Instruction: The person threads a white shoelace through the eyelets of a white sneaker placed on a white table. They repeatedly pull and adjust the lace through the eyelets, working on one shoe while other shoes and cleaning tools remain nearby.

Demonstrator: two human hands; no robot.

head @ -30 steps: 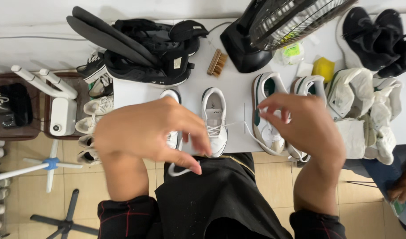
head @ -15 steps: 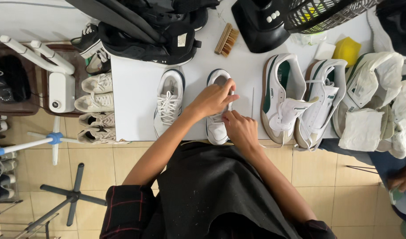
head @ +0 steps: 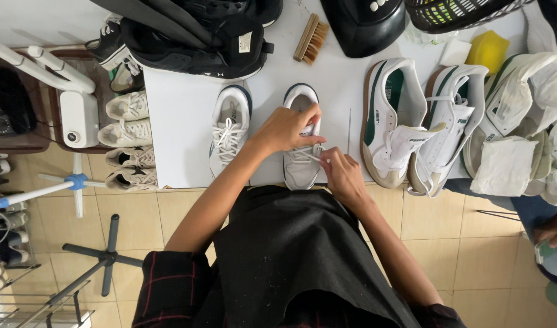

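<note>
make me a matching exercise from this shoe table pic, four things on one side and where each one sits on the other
Things:
1. left hand
2. right hand
3. wooden brush
4. yellow sponge

Places:
A. at the far right of the table, beside the white sponge
B. on the tongue and upper of the white sneaker being laced
C. near the table's far edge, between the black shoes and the black fan base
D. at the laces near the sneaker's toe end, pinching them

Pairs: 1-B, 2-D, 3-C, 4-A
</note>
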